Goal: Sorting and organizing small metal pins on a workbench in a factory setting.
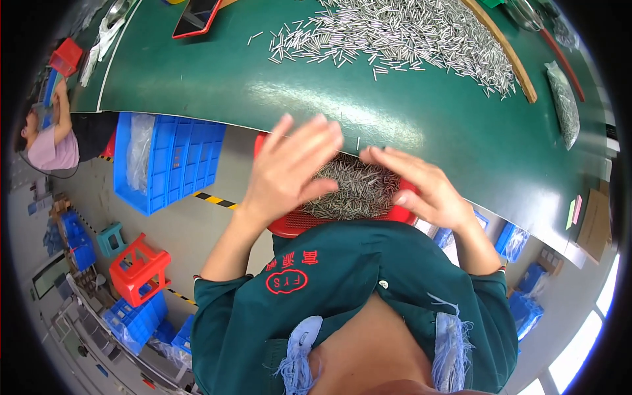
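Both of my hands hover over a red plastic basket (pixel 287 228) that sits against the table's near edge. Small metal pins (pixel 355 191) fill it. My left hand (pixel 289 170) is above the basket's left side, fingers stretched out and slightly blurred, holding nothing. On the other side, my right hand (pixel 422 184) has its fingers extended toward the table edge with the thumb apart; nothing shows in it. A single pin (pixel 358 143) lies at the table edge between the hands. Farther back, a big heap of similar pins (pixel 408 33) spreads over the green tabletop (pixel 197 79).
A wooden strip (pixel 507 52) borders the heap on the right, with a clear bag of pins (pixel 563 105) beyond. A red-edged device (pixel 197 16) lies at the back left. Blue crates (pixel 187 158) and a red stool (pixel 139 270) stand left. A person (pixel 52 141) sits far left.
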Motion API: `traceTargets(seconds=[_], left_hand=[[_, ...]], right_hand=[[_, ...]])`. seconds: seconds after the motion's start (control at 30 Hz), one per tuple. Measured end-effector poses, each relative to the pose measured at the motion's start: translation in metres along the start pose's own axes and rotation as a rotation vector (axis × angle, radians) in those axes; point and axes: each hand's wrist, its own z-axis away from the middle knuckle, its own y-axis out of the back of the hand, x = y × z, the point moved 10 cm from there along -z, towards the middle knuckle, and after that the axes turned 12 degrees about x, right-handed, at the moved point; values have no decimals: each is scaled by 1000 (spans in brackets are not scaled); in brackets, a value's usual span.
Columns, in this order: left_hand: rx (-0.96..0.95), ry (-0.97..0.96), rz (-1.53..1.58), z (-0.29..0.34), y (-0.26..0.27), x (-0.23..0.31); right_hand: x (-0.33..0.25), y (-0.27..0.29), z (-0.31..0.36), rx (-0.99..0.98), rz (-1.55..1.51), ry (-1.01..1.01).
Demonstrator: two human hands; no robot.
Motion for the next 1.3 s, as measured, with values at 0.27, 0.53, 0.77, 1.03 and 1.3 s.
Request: traceTargets(seconds=[0.27,0.53,0.77,1.03,1.3], left_hand=[[17,338,-383,-42,-27,-102],[-91,144,-187,-66,-67,-50],[-132,84,-131,-39,-61,-8],[-61,161,-96,-29,-39,-3],[-61,220,-179,12,-20,-13]], right_hand=[[40,62,-30,360,866,-49],[40,45,-51,336,1052,-9],[20,10,-26,136,941,117],[13,14,-14,175,812,49],[14,19,9,181,1009,-9]])
